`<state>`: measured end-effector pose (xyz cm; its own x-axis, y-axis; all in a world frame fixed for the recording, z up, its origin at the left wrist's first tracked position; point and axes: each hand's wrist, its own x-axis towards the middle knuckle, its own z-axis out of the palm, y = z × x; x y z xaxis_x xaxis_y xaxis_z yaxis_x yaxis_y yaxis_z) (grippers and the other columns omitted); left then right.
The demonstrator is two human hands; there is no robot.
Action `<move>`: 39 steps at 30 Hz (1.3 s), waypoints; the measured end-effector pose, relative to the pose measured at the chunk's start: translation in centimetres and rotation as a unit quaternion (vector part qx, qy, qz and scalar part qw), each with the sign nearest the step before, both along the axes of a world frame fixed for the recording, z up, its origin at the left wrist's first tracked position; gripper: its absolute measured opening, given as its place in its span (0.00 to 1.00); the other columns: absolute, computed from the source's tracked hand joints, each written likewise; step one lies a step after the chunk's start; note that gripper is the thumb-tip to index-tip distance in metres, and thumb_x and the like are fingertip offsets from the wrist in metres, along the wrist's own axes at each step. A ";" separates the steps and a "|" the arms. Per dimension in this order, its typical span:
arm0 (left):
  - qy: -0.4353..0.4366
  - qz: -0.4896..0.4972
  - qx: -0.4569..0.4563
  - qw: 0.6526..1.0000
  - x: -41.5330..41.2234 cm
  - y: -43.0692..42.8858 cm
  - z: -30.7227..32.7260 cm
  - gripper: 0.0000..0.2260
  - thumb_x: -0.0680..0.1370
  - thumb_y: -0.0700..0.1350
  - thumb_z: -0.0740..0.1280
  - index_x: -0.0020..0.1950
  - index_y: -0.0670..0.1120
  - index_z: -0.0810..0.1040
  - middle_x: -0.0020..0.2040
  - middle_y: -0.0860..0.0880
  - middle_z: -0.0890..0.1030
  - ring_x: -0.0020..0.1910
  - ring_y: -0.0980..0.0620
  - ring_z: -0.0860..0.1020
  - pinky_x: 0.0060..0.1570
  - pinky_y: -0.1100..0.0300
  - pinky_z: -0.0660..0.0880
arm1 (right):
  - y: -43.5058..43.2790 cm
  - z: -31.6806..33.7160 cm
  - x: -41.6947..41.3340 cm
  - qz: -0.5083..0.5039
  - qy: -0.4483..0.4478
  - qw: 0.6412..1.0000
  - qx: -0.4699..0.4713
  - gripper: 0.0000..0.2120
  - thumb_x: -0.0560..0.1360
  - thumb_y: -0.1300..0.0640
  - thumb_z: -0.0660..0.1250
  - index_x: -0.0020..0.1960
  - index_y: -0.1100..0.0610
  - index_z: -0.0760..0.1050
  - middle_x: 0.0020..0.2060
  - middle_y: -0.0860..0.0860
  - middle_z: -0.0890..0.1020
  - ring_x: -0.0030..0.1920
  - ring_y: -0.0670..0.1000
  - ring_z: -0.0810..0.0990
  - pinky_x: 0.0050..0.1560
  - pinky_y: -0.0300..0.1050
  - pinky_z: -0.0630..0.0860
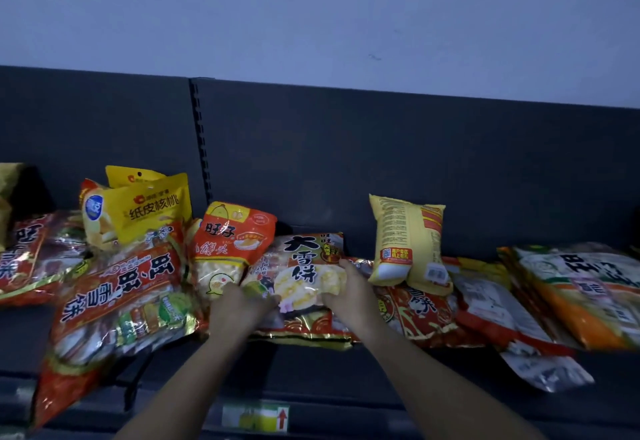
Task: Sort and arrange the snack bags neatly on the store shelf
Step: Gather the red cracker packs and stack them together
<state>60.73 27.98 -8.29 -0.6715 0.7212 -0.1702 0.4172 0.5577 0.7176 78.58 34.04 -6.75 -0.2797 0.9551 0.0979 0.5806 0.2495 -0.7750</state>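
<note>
dimly, left hand and right hand grip rice-cracker bag, fingers curled on its sides; fingertips blurred.

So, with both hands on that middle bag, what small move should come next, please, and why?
Probably lift the middle bag and stand it upright, like the yellow bag beside it: left hand and right hand hold it, and it lies flat.
</note>
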 end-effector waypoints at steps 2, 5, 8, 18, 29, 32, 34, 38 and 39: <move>0.006 -0.008 0.031 0.999 0.0 -0.2 1.3 0.27 0.67 0.60 0.74 0.51 0.41 0.72 0.47 0.44 0.81 0.49 0.44 0.79 0.49 0.54 0.76 | -0.1 0.8 0.6 0.004 0.056 0.998 -0.002 0.35 0.70 0.58 0.73 0.73 0.57 0.62 0.66 0.54 0.72 0.66 0.53 0.70 0.64 0.46 0.70; 0.024 -0.013 0.077 0.997 -0.1 -0.4 3.9 0.34 0.63 0.67 0.72 0.57 0.43 0.74 0.46 0.46 0.82 0.51 0.44 0.78 0.53 0.50 0.75 | -0.6 2.3 1.2 0.011 0.143 0.990 0.005 0.31 0.71 0.58 0.73 0.71 0.54 0.65 0.62 0.51 0.73 0.62 0.50 0.73 0.57 0.37 0.72; 0.056 0.001 0.117 0.992 0.3 -0.6 7.2 0.37 0.64 0.69 0.70 0.62 0.45 0.74 0.56 0.41 0.78 0.59 0.40 0.72 0.59 0.50 0.71 | -0.8 4.6 1.3 0.026 0.213 0.977 0.012 0.28 0.73 0.57 0.71 0.70 0.51 0.65 0.60 0.45 0.68 0.58 0.43 0.69 0.50 0.25 0.69; 0.025 -0.084 0.260 0.962 8.7 1.1 13.1 0.25 0.68 0.58 0.74 0.56 0.44 0.73 0.51 0.45 0.79 0.49 0.44 0.77 0.49 0.50 0.75 | 1.8 11.6 10.0 0.019 0.165 0.986 0.029 0.35 0.72 0.51 0.72 0.74 0.54 0.60 0.67 0.48 0.70 0.67 0.50 0.70 0.66 0.50 0.70; -0.017 -0.304 0.252 0.919 32.8 9.6 11.3 0.28 0.61 0.62 0.70 0.56 0.49 0.75 0.51 0.49 0.79 0.48 0.49 0.80 0.49 0.50 0.78 | 5.4 12.6 36.4 -0.118 0.071 0.990 0.018 0.33 0.74 0.59 0.69 0.75 0.51 0.58 0.66 0.52 0.71 0.60 0.52 0.74 0.55 0.47 0.76; -0.036 -0.345 0.218 0.912 38.9 11.6 9.7 0.33 0.59 0.61 0.68 0.61 0.48 0.74 0.50 0.48 0.79 0.49 0.48 0.79 0.46 0.51 0.78 | 5.7 11.9 42.1 -0.143 -0.002 0.990 0.008 0.27 0.76 0.58 0.67 0.73 0.50 0.63 0.67 0.50 0.69 0.57 0.50 0.73 0.55 0.48 0.74; -0.019 -0.358 0.181 0.916 42.2 12.3 8.8 0.39 0.64 0.61 0.70 0.70 0.45 0.65 0.58 0.44 0.76 0.55 0.44 0.76 0.46 0.56 0.74 | 6.0 11.3 44.7 -0.146 -0.025 0.989 -0.010 0.24 0.77 0.54 0.65 0.72 0.51 0.64 0.68 0.50 0.69 0.59 0.49 0.72 0.57 0.45 0.71; 0.052 -0.363 0.138 0.920 46.3 13.3 6.3 0.49 0.71 0.60 0.69 0.77 0.44 0.41 0.67 0.41 0.71 0.65 0.40 0.68 0.58 0.53 0.69 | 7.8 9.3 47.3 -0.116 -0.165 0.979 -0.028 0.26 0.79 0.47 0.59 0.74 0.55 0.60 0.69 0.49 0.64 0.71 0.52 0.62 0.64 0.30 0.57; 0.074 -0.362 0.127 0.920 46.9 13.5 5.8 0.48 0.72 0.60 0.68 0.78 0.45 0.40 0.68 0.41 0.70 0.67 0.41 0.67 0.60 0.52 0.68 | 8.5 8.7 47.6 -0.118 -0.195 0.973 -0.028 0.29 0.77 0.43 0.60 0.75 0.52 0.58 0.72 0.51 0.62 0.72 0.54 0.60 0.68 0.37 0.57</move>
